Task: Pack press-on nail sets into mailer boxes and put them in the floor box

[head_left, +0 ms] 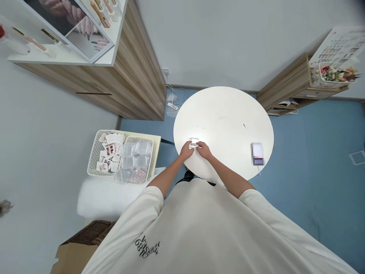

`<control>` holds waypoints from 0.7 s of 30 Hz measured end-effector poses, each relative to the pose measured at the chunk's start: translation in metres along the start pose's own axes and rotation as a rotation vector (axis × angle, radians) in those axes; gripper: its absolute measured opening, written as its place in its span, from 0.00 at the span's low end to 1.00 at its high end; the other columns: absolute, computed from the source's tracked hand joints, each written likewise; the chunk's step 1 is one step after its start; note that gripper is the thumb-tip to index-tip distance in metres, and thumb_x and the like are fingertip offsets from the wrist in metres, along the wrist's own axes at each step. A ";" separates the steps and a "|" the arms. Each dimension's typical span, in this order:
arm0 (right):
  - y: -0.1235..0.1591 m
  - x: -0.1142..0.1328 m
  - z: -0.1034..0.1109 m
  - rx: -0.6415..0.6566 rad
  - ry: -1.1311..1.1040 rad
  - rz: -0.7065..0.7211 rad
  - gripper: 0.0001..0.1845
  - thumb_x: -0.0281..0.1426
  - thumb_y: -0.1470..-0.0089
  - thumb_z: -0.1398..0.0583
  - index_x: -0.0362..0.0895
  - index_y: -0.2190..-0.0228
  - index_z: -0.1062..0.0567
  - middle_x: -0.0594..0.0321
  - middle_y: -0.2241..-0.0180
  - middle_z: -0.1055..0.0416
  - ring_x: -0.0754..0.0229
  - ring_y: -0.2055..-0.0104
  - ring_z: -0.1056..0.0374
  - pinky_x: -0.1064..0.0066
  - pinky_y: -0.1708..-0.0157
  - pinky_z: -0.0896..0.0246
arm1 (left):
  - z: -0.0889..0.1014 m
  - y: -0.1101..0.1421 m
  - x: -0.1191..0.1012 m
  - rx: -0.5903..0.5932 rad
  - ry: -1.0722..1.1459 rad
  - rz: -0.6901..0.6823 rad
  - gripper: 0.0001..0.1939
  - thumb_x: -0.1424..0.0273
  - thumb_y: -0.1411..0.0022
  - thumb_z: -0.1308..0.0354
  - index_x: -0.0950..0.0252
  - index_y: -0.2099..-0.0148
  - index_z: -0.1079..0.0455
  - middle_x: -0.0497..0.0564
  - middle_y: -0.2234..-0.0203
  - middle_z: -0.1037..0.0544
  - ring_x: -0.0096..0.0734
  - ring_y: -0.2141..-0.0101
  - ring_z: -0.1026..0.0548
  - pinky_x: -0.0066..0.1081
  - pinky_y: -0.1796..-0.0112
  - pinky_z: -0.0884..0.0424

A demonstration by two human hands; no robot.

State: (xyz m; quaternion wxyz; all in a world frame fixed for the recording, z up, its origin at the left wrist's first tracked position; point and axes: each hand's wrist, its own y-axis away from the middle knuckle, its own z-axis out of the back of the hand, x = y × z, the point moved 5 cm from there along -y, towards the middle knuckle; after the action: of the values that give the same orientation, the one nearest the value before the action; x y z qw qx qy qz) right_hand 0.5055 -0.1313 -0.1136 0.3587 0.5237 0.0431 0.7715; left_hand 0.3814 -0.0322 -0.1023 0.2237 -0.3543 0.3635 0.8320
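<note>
Status: a small clear case is being handled at the near-left edge of the round white table; both hands are on it. The left hand has its fingers clamped on the left side of the case, the right hand on the right side. Done: the case is on the table, between the hands. Remaining: undetermined; the lid position and contents are too small to read. Surface: a blurred, phone-like device with a cable lies near the right edge; a small dark item lies towards the far-right edge. Room: to the left, a pale yellow side table carries two white baskets, one with printed cards, the other with clear plastic boxes. Wood-grain cabinets stand beyond, left and right, against a grey wall; the floor is blue.
</note>
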 end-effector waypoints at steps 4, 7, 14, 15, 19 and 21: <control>-0.026 0.019 -0.018 0.004 0.086 0.049 0.24 0.29 0.43 0.43 0.42 0.45 0.25 0.51 0.35 0.40 0.49 0.33 0.42 0.58 0.33 0.45 | 0.013 -0.023 0.013 0.055 -0.123 -0.033 0.34 0.71 0.38 0.43 0.63 0.30 0.41 0.58 0.29 0.45 0.48 0.29 0.48 0.46 0.33 0.45; -0.036 0.024 -0.027 0.029 0.137 0.073 0.25 0.28 0.44 0.44 0.41 0.44 0.25 0.51 0.33 0.42 0.47 0.32 0.43 0.56 0.32 0.48 | 0.016 -0.028 0.019 0.150 -0.199 -0.096 0.37 0.70 0.38 0.42 0.64 0.28 0.44 0.58 0.26 0.55 0.53 0.29 0.50 0.47 0.34 0.43; -0.037 0.020 -0.031 0.074 0.250 0.055 0.27 0.28 0.43 0.43 0.40 0.42 0.28 0.50 0.30 0.48 0.42 0.30 0.48 0.51 0.32 0.50 | 0.022 -0.025 0.020 0.244 -0.351 -0.219 0.37 0.72 0.38 0.43 0.64 0.29 0.46 0.59 0.25 0.61 0.56 0.29 0.49 0.48 0.36 0.41; -0.037 0.019 -0.030 0.070 0.254 0.049 0.27 0.28 0.42 0.43 0.39 0.41 0.28 0.49 0.30 0.49 0.42 0.30 0.48 0.52 0.32 0.50 | 0.022 -0.025 0.020 0.248 -0.358 -0.219 0.36 0.72 0.37 0.44 0.64 0.29 0.46 0.59 0.25 0.62 0.56 0.30 0.48 0.48 0.37 0.39; -0.032 0.011 -0.024 0.020 0.232 0.003 0.26 0.29 0.42 0.43 0.39 0.42 0.28 0.49 0.31 0.46 0.44 0.30 0.48 0.55 0.31 0.50 | 0.023 -0.022 0.024 0.227 -0.375 -0.196 0.35 0.71 0.36 0.45 0.63 0.28 0.48 0.60 0.25 0.63 0.58 0.32 0.43 0.49 0.40 0.36; -0.026 0.007 -0.020 -0.004 0.222 -0.018 0.26 0.29 0.42 0.42 0.40 0.42 0.27 0.49 0.32 0.44 0.45 0.31 0.47 0.56 0.31 0.50 | 0.023 -0.017 0.025 0.215 -0.388 -0.183 0.35 0.70 0.35 0.45 0.63 0.28 0.48 0.61 0.25 0.63 0.59 0.32 0.42 0.49 0.39 0.37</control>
State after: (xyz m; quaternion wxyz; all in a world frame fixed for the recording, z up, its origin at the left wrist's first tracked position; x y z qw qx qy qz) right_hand 0.5008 -0.1017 -0.1289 0.3596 0.4341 0.0858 0.8215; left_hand 0.3659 -0.0009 -0.1179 0.4002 -0.1936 0.3666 0.8173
